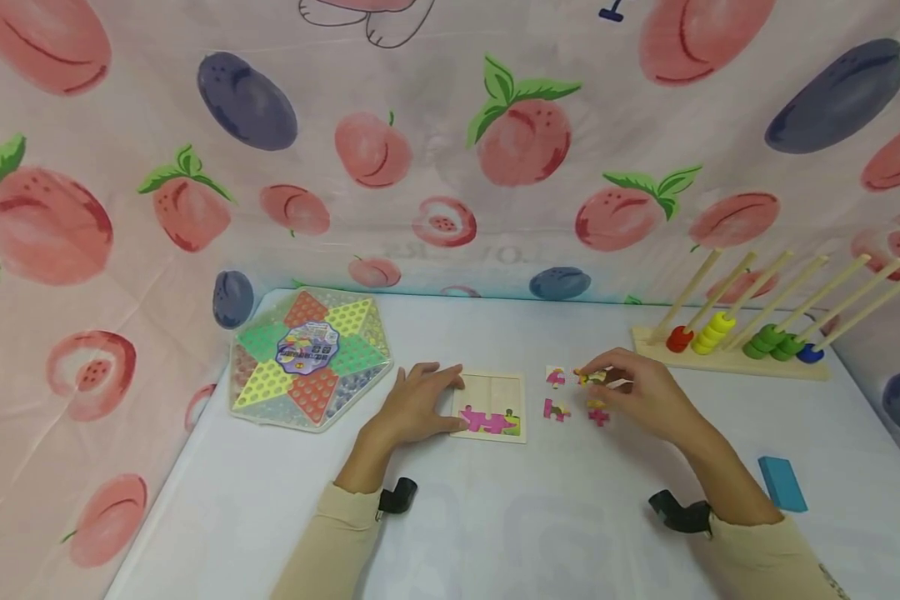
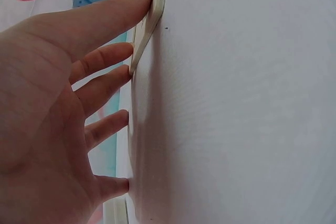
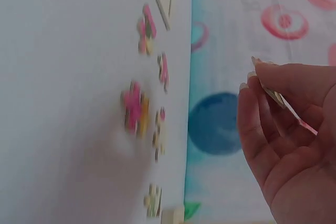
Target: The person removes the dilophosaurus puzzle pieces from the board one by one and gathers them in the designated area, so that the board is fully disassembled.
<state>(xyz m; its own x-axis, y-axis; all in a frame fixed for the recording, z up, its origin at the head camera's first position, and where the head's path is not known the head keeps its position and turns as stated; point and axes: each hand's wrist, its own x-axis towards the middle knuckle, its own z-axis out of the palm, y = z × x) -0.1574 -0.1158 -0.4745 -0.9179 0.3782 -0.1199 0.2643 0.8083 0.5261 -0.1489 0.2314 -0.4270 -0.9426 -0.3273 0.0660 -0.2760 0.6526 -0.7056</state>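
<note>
A square wooden puzzle tray [image 1: 495, 387] lies on the table, with pink and green pieces fitted along its near side. My left hand [image 1: 418, 407] rests at the tray's left edge, fingers spread and fairly straight. In the left wrist view, the thumb [image 2: 113, 18] lies on the tray's rim. A small puzzle piece [image 3: 273, 97] is pinched between the thumb and fingers of my right hand [image 1: 648, 393], raised above the table. Loose puzzle pieces lie right of the tray, among them a pink-and-yellow one [image 1: 598, 414] and a pink-and-white one [image 1: 556, 377]; the right hand hides others from the head view.
Back left lies a star-patterned board game [image 1: 307, 358] in a hexagonal case. A wooden peg rack [image 1: 727, 358] with coloured beads stands at the back right. A blue block [image 1: 782, 483] lies near the right forearm. A fruit-print cloth [image 1: 450, 167] hangs behind the table.
</note>
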